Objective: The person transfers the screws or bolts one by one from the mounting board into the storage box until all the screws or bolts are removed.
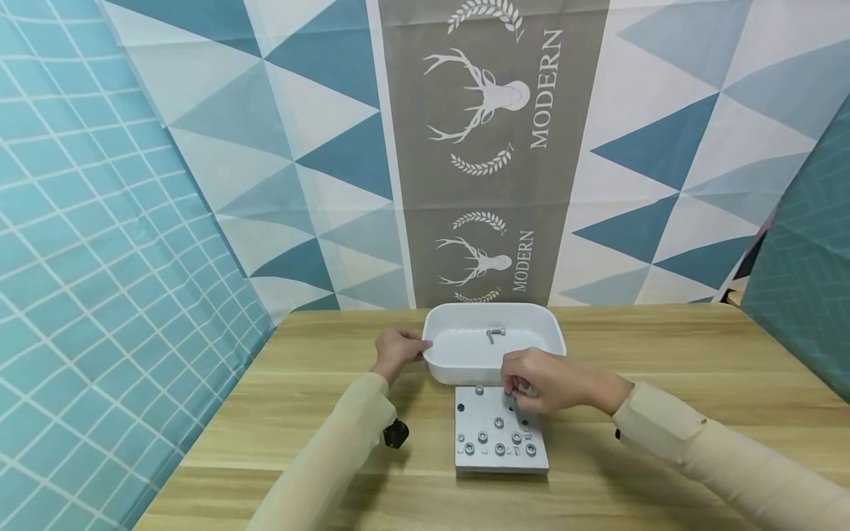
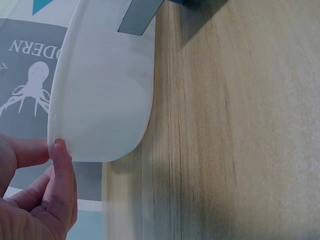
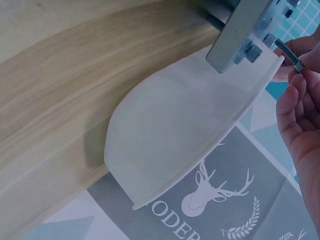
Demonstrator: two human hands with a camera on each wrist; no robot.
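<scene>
My left hand (image 1: 396, 348) pinches the left end of a white plastic tray (image 1: 461, 375) at its rim, thumb and fingertips on either side in the left wrist view. Over the back right part of a silver metal block (image 1: 479, 414), my right hand (image 1: 541, 377) holds a socket-head screw (image 3: 287, 52) by its head between the fingertips. The screw's threaded end points toward the block's face in the right wrist view. Several other socket-head screws (image 1: 499, 449) stand in the block. In the tray lie a couple of loose screws (image 1: 496, 333).
The tray stands right behind the block on a wood-grain table (image 1: 319, 450). A small black object (image 1: 396, 434) sits beside the left sleeve. Patterned cloth (image 1: 474, 184) hangs at the table's back edge, and blue grid cloth (image 1: 86, 243) lines the left side.
</scene>
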